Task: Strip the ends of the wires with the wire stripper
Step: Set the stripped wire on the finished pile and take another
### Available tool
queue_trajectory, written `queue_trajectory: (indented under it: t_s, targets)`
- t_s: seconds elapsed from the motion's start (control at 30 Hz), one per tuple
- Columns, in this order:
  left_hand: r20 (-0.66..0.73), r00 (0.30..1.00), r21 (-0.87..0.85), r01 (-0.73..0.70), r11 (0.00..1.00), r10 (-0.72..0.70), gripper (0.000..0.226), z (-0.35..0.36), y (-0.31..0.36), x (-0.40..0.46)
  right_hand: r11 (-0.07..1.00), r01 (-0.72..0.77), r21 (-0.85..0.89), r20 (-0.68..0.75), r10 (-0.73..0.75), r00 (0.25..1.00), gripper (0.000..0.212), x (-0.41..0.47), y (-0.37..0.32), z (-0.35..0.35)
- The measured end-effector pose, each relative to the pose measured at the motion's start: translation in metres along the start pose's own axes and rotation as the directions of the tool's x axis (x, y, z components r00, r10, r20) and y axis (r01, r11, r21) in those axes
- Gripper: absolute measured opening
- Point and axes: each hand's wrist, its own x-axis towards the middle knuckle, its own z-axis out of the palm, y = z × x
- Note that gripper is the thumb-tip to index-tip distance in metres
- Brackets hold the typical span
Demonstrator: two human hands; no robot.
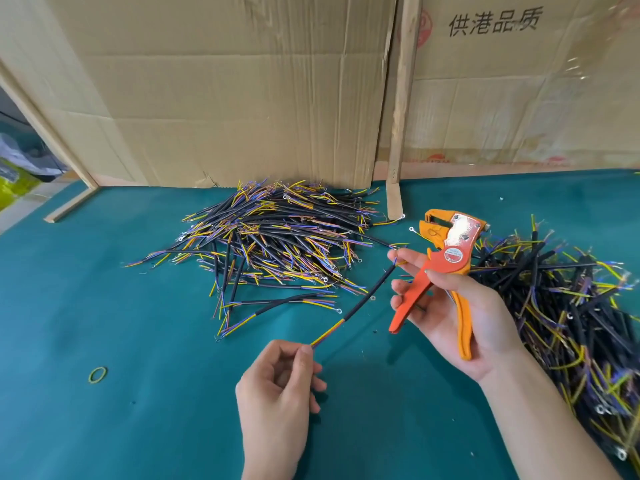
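A green table [104, 289] is being covered by two wire piles: centre [277, 237] and right edge [571, 306]. A rubber band [97, 374] is lying lower left.

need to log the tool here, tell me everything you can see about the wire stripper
The wire stripper is an orange hand tool with a bare metal plate riveted near its head and a round red label below it. Its two plastic-looking handles, one redder and one yellower, are spread apart. It is held off the green table, head pointing up and away, in the right hand, whose fingers curl round the handles. Nothing sits in its jaws.
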Motion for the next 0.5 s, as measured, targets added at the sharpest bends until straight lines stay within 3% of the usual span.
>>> queue_trajectory:
  t_s: [0.1,0.2,0.3,0.4,0.5]
  targets:
    - [-0.116,0.987,0.177,-0.086,0.980,0.107,0.036,0.002,0.000,-0.004,1.000,0.009,-0.030,0.030,-0.008,1.000,0.054,0.000,0.000,0.002]
    - [-0.235,0.903,0.394,-0.249,0.885,0.359,0.031,0.005,0.012,-0.008,0.998,0.007,-0.066,0.064,-0.003,0.998,0.049,0.000,0.003,0.007]
    - [-0.107,0.855,0.460,-0.410,0.787,0.508,0.020,0.024,0.032,-0.005,0.989,-0.028,-0.148,0.090,0.042,0.995,0.046,0.000,0.009,0.014]
    - [0.077,0.959,0.374,-0.281,0.884,0.272,0.021,0.064,0.053,0.018,0.977,-0.068,-0.203,0.114,0.092,0.989,0.052,0.000,0.015,0.020]
    - [0.216,0.975,0.227,-0.101,0.969,0.051,0.022,0.085,0.054,0.048,0.973,-0.075,-0.219,0.097,0.098,0.990,0.055,-0.001,0.010,0.019]
